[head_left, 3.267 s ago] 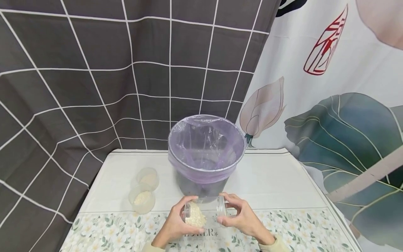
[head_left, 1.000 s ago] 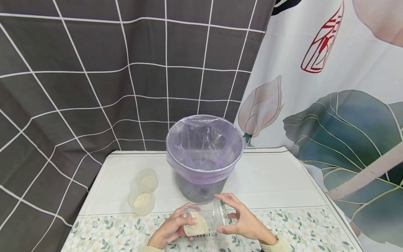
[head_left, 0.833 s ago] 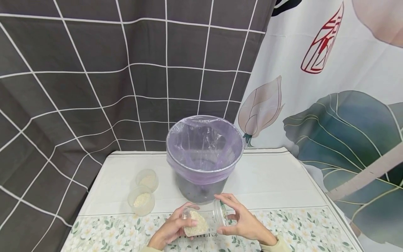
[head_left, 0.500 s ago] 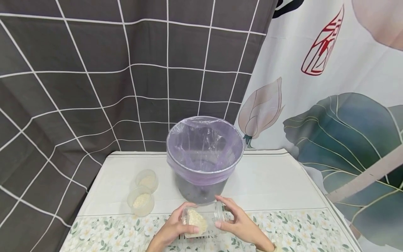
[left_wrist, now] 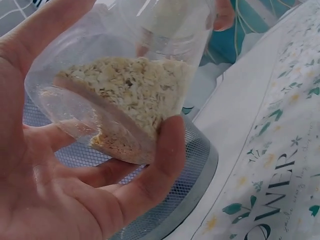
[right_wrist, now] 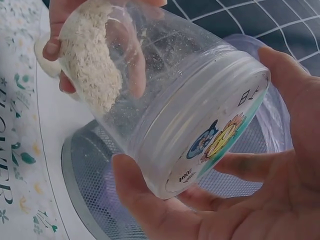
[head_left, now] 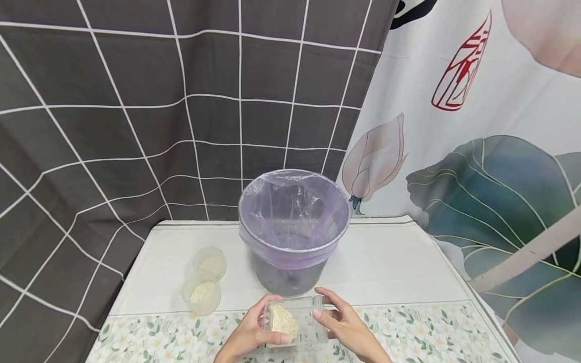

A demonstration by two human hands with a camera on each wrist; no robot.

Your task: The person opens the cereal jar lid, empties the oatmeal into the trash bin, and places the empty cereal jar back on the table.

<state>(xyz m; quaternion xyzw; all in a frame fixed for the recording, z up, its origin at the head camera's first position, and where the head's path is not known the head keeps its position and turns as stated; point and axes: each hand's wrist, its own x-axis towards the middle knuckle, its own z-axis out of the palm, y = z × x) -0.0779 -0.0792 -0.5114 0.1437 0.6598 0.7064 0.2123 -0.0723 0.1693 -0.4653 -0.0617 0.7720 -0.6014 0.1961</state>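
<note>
A clear plastic jar (head_left: pixel 305 330) lies on its side in the air between my hands, over the near part of the table. Pale oat-like flakes (left_wrist: pixel 125 90) fill its base end and slope toward the middle. My left hand (head_left: pixel 248 330) grips the base end, thumb on the near side and fingers curled around the bottom. At the other end my right hand (head_left: pixel 347 325) holds the screw lid (right_wrist: pixel 207 125), its thumb and fingers spread around the rim. A printed label (right_wrist: pixel 215 140) with cartoon figures covers the lid's top. The lid sits over the jar's mouth.
A mesh bin (head_left: pixel 290 282) lined with a purple bag (head_left: pixel 290 258) stands just beyond my hands. To the left are two small translucent cups (head_left: pixel 201 305) with pale contents. Flowered cloth (head_left: pixel 417 330) covers the table's near part; a dark grid curtain (head_left: pixel 136 121) hangs behind.
The jar has turned between my hands, and the lid's top has swung out of the head view. My left thumb and right fingers have shifted their hold. The bin and cups stay put.
</note>
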